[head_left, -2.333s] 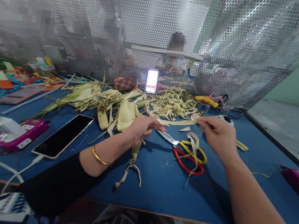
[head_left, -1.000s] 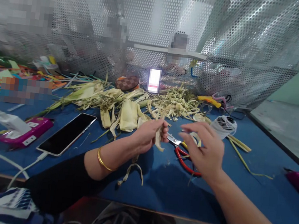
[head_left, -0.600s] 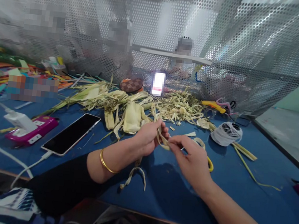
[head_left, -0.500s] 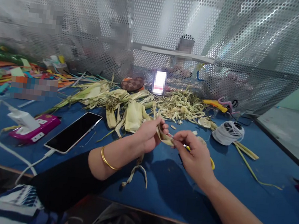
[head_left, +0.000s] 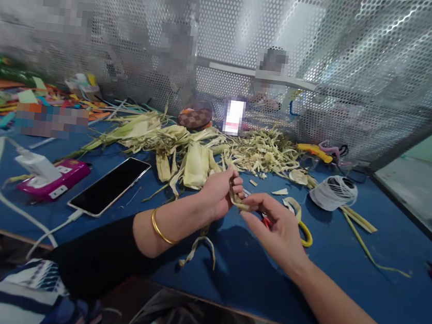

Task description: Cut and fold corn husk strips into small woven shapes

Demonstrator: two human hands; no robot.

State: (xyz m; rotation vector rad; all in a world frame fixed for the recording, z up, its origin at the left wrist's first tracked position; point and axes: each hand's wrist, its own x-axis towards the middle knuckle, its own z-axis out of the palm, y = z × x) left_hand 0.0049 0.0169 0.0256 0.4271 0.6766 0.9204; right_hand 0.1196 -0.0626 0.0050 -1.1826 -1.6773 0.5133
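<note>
In the middle of the view my left hand (head_left: pixel 222 191) is closed, its fingers curled round a twisted strip of dry corn husk (head_left: pixel 239 204). My right hand (head_left: pixel 276 231) pinches the free end of that strip between thumb and fingertips. Partly hidden beneath the right hand are scissors with a yellow handle (head_left: pixel 306 236) and a bit of red. A curled husk strip (head_left: pixel 294 207) lies just behind that hand. Below my left wrist a thin pale husk strip (head_left: pixel 210 243) trails over the blue table (head_left: pixel 248 285).
Broad corn husks (head_left: pixel 197 165) and a heap of husk shreds (head_left: pixel 266 152) lie behind my hands. At right sits a spool of white string (head_left: pixel 331 193). A phone (head_left: pixel 109 186) is cabled beside a magenta power strip (head_left: pixel 53 180). Perforated metal mesh (head_left: pixel 222 38) closes the back.
The husk strip between my hands has become shorter and more twisted, and my right hand has come a little closer to my left. The view has shifted slightly.
</note>
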